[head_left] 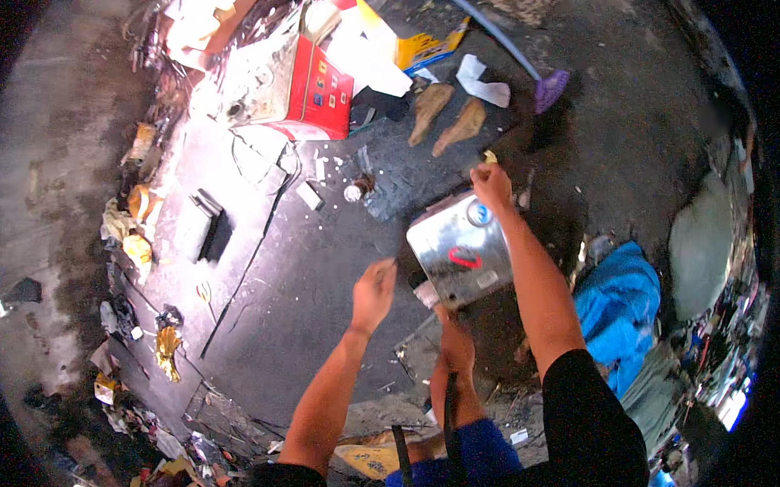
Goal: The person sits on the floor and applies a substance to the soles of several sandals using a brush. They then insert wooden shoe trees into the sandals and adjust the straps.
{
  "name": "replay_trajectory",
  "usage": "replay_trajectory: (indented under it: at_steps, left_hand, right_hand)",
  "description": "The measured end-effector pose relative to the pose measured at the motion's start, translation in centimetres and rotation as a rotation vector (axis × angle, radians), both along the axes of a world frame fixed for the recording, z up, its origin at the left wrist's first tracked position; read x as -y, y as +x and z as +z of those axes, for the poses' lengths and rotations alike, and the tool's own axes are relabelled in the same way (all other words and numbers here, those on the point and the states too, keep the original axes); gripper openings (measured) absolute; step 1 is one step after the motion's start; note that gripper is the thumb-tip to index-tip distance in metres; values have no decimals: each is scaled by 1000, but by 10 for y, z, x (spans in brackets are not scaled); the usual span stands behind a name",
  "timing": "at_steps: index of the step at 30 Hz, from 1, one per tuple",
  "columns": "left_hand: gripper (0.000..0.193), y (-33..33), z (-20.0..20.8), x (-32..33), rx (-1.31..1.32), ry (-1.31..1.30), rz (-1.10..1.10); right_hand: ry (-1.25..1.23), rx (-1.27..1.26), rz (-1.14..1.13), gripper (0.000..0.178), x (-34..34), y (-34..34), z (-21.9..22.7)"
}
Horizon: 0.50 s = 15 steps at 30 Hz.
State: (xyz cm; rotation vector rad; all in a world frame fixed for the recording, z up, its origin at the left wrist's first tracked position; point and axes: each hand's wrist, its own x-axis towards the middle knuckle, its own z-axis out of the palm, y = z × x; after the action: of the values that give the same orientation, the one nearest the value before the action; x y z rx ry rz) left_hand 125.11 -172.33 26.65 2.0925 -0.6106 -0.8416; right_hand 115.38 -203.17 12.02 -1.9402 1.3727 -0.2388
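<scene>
A silvery metal tin (448,246) lies on the dark floor in front of me. It has a red handle and a round blue cap (479,213) on its upper face. My right hand (493,188) is closed at the tin's far edge, beside the cap; a small yellow bit (490,157) shows just beyond the fingers. What that hand grips is hidden. To the left of the tin, apart from it, my left hand (374,289) has its fingers pinched together, and anything in them is too small to name. My bare leg (456,353) reaches the tin's near edge.
Farther off stands a red-and-white box (320,87). A purple broom head (551,90) lies at the far right, near two brown, sole-shaped pieces (460,126). Blue cloth (624,308) is heaped on the right. Scraps and litter (170,474) line the left edge.
</scene>
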Motion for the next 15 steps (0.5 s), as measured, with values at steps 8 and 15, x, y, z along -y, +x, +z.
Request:
replay_trajectory:
  at_steps: [8,15]
  left_hand:
    - [52,122,-269,262,424,-25,-144]
    - [26,152,-327,308,115,187,-121]
  right_hand:
    - [20,-424,145,55,103,102,-232]
    - [206,-390,154,41,96,105,-290]
